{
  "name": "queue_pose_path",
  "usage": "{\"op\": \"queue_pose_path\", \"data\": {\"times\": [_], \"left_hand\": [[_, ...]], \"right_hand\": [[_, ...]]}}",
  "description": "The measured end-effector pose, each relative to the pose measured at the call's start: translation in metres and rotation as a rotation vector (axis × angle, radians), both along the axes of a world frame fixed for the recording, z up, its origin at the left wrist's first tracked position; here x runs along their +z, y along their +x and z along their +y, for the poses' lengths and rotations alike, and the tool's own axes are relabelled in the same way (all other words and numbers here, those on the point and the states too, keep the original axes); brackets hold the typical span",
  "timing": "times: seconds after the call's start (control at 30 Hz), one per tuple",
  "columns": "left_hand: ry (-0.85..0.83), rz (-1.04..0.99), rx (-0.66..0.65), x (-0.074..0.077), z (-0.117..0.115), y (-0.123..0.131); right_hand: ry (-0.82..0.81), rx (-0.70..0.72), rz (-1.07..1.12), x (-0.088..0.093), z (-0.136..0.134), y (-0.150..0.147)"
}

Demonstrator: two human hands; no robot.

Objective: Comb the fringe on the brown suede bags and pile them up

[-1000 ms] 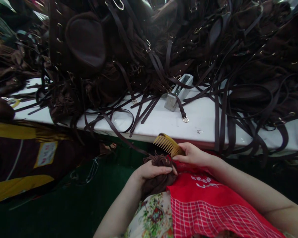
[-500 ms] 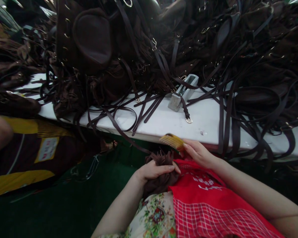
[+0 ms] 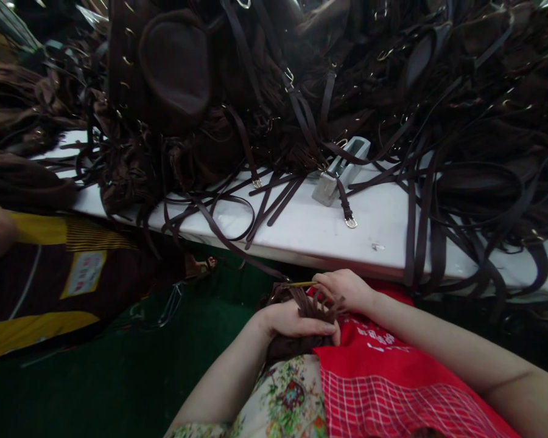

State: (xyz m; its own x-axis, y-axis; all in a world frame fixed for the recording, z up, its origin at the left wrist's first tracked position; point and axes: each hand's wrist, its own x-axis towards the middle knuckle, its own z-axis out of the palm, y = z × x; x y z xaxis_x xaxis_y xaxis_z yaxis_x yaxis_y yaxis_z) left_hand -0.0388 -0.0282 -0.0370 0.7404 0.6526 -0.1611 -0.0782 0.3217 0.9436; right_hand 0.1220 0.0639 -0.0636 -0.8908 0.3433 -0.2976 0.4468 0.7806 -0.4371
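In my lap, close to the table's front edge, my left hand (image 3: 296, 322) is closed on a dark brown fringed bag (image 3: 287, 348). Brown fringe strands (image 3: 317, 307) stick up over its fingers and thumb. Just above and to the right, my right hand (image 3: 347, 289) grips a yellow comb (image 3: 301, 284), seen almost edge-on. The comb lies across the top of the fringe; whether its teeth are among the strands I cannot tell. A thin strap (image 3: 260, 266) runs from the bag up to the table.
Dark brown bags (image 3: 173, 67) with straps and buckles are heaped along the white table (image 3: 369, 213). A grey block-like object (image 3: 342, 170) stands near a loose buckled strap (image 3: 346, 204). At left is a person in a brown and yellow apron (image 3: 84, 274). The floor (image 3: 132, 377) is green.
My right hand has brought the comb down and left onto the fringe, turning it from broadside to edge-on. The fringe has shifted slightly right in my left hand.
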Motion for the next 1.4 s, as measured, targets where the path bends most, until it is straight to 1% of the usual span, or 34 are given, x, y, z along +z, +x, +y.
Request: {"op": "queue_pose_path", "data": {"times": [0.07, 0.13, 0.33, 0.5, 0.63, 0.7, 0.77, 0.8, 0.83, 0.87, 0.93, 1.0, 1.03, 1.1, 1.17, 1.23, 1.27, 1.33, 1.4], "left_hand": [[0.007, 0.018, -0.014, 0.0, 0.0, -0.001], [0.027, 0.049, -0.027, 0.001, 0.0, -0.002], [0.102, 0.13, -0.046, 0.004, 0.004, 0.002], [0.202, 0.187, -0.097, 0.006, 0.007, 0.004], [0.34, 0.226, -0.147, 0.006, 0.008, 0.012], [0.452, 0.321, -0.195, 0.006, 0.008, 0.02], [0.567, 0.465, -0.271, 0.005, 0.009, 0.028], [0.592, 0.522, -0.297, 0.005, 0.01, 0.031], [0.582, 0.538, -0.302, 0.004, 0.011, 0.031], [0.535, 0.501, -0.273, 0.002, 0.011, 0.03], [0.342, 0.317, -0.117, -0.001, 0.01, 0.021], [0.112, 0.126, 0.07, -0.005, 0.007, 0.009], [0.011, 0.073, 0.15, -0.008, 0.005, 0.003], [-0.138, 0.04, 0.288, -0.012, 0.001, -0.005], [-0.226, 0.027, 0.392, -0.016, -0.002, -0.008], [-0.264, 0.008, 0.446, -0.018, -0.004, -0.007], [-0.263, 0.012, 0.45, -0.018, -0.003, -0.006], [-0.228, 0.049, 0.418, -0.016, -0.002, -0.002], [-0.165, 0.1, 0.33, -0.011, 0.0, 0.0]], "right_hand": [[0.067, -0.065, -0.033, -0.001, 0.001, -0.003], [0.092, -0.102, -0.062, 0.002, 0.001, -0.005], [0.097, -0.155, -0.14, 0.011, 0.0, -0.005], [0.13, -0.182, -0.191, 0.015, -0.004, -0.004], [0.131, -0.162, -0.174, 0.014, -0.006, -0.012], [0.132, -0.157, -0.183, 0.008, -0.003, -0.019], [0.133, -0.17, -0.196, 0.002, 0.002, -0.025], [0.131, -0.173, -0.2, 0.0, 0.006, -0.027], [0.123, -0.172, -0.193, 0.0, 0.009, -0.027], [0.105, -0.176, -0.168, 0.001, 0.013, -0.027], [0.032, -0.223, -0.073, 0.007, 0.019, -0.021], [-0.098, -0.308, 0.057, 0.018, 0.022, -0.008], [-0.171, -0.349, 0.12, 0.023, 0.023, -0.001], [-0.274, -0.388, 0.213, 0.033, 0.02, 0.015], [-0.296, -0.377, 0.266, 0.039, 0.014, 0.029], [-0.243, -0.306, 0.253, 0.042, 0.006, 0.037], [-0.196, -0.252, 0.222, 0.042, 0.002, 0.038], [-0.089, -0.13, 0.137, 0.042, -0.005, 0.036], [0.012, -0.034, 0.055, 0.041, -0.009, 0.03]]}}
